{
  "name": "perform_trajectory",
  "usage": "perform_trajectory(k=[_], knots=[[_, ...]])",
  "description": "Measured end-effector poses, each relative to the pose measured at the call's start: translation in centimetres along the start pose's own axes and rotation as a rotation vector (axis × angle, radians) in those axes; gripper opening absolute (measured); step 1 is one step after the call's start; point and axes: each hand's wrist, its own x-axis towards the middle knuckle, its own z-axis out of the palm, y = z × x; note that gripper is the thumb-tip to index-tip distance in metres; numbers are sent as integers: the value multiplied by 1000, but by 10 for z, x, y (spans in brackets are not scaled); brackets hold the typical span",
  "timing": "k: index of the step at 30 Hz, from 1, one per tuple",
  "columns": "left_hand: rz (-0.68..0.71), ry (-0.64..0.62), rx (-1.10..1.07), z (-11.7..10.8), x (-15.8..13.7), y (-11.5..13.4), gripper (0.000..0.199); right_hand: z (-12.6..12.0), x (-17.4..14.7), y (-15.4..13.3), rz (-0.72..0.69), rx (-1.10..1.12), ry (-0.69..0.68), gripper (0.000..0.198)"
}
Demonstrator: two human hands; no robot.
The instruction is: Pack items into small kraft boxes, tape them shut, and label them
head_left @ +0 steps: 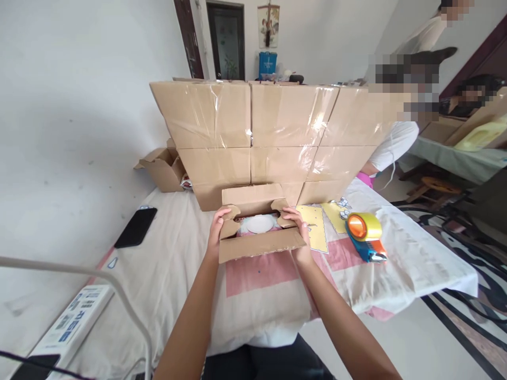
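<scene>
A small open cardboard box [259, 245] sits on the cloth-covered table [170, 274] in front of me. Inside it shows a white round object [260, 224]. My left hand [217, 230] presses the left side flap inward, thumb on the flap's edge. On the other side, my right hand [298, 232] folds the right flap [283, 210] inward with its fingers. The box's front and back flaps stand open.
A wall of taped cardboard boxes [277, 132] stands behind the small box. A tape dispenser [365, 235] and yellow label sheets [315, 227] lie to the right, a black phone [135, 227] to the left. An open carton [164, 168] sits far left. People are at the back right.
</scene>
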Motion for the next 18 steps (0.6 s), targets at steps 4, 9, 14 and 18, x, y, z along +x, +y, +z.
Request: perform_trajectory(k=[4, 9, 14, 18], knots=[[-14, -2, -89, 0, 1, -5, 54, -4, -6, -16, -14, -29, -98, 71], [-88, 16, -175, -8, 1, -2, 64, -16, -11, -20, -51, -161, -240, 63], [-70, 109, -165, -9, 1, 9, 29, -20, -7, -13, -57, -6, -257, 55], [-22, 88, -128, -6, 1, 17, 13, -12, -11, -8, -11, 33, -152, 53]])
